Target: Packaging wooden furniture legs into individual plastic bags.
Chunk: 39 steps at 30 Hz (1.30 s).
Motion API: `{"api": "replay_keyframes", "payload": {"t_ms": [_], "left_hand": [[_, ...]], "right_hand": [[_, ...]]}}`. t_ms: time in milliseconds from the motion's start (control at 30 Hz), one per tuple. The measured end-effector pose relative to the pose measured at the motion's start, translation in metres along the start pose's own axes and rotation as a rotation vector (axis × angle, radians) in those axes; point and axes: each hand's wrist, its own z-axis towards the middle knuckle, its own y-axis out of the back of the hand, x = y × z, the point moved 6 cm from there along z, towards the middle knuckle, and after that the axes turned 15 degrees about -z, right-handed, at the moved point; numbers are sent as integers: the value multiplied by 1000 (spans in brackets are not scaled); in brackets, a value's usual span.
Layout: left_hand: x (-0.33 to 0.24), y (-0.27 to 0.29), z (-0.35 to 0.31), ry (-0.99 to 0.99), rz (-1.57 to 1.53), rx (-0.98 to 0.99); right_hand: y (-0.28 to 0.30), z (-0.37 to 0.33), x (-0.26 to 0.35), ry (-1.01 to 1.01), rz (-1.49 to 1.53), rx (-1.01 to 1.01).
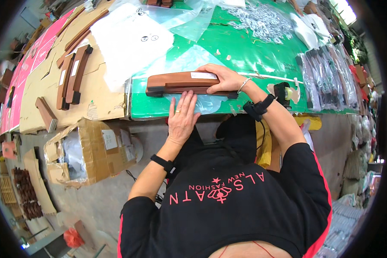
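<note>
A stacked pair of reddish-brown wooden bars (170,80) with black end pieces and a white label lies crosswise near the front edge of the green-topped table (245,56). My right hand (225,80) is closed around its right part, thumb on the near side and fingers over the far side. Against the near side of the bars rests my left hand (182,117), fingers stretched out and holding nothing. A thin, clear bluish plastic bag (208,104) shows under the bars, at both their near and far sides.
Similar wooden bars (76,77) lie on cardboard at left, beside white plastic bags (124,38). Plastic-wrapped bars (327,77) stand in a row at right, with a black object (282,92) nearer. Small clear pieces (262,21) are heaped behind. An open carton (94,150) stands below the left edge.
</note>
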Motion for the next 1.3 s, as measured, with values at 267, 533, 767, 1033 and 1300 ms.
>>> {"api": "replay_keyframes", "payload": {"t_ms": [267, 533, 767, 1033, 1300], "left_hand": [[1, -17, -9, 27, 132, 110], [-2, -17, -9, 48, 80, 69], [4, -22, -14, 67, 143, 114], [0, -1, 2, 16, 22, 174], [-4, 14, 7, -71, -3, 97]], "right_hand": [[6, 3, -3, -5, 37, 48], [9, 3, 9, 70, 17, 42], [9, -25, 57, 210, -403, -338], [54, -52, 26, -31, -14, -615], [57, -70, -44, -370, 775, -668]]}}
